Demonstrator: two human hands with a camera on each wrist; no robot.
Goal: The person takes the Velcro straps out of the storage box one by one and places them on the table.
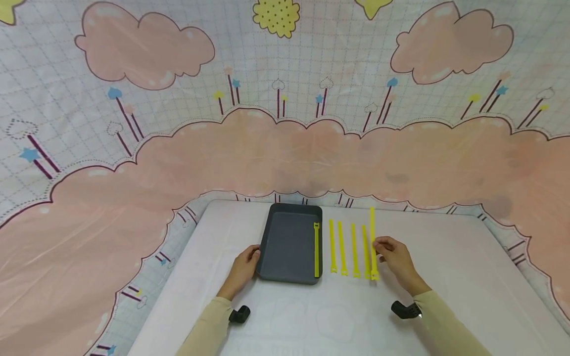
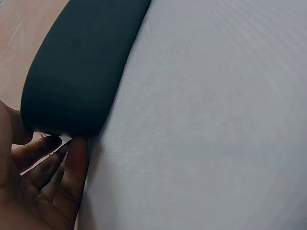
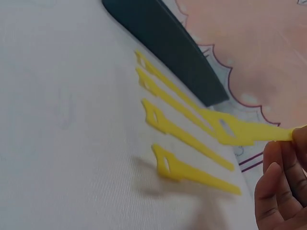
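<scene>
My left hand grips the left edge of a dark grey rectangular tray. In the left wrist view, the thumb and fingers meet at the tray's rim. One yellow slotted cable strap lies lengthwise along the tray's right inner side. My right hand pinches another yellow cable strap between thumb and fingers, raised above the table with its slotted head toward me. Several similar straps lie side by side between the tray and this hand, slotted heads nearest me.
All of this is on a white table backed by a patterned cloth with pink clouds. A black wrist device is on the right arm, and another is on the left.
</scene>
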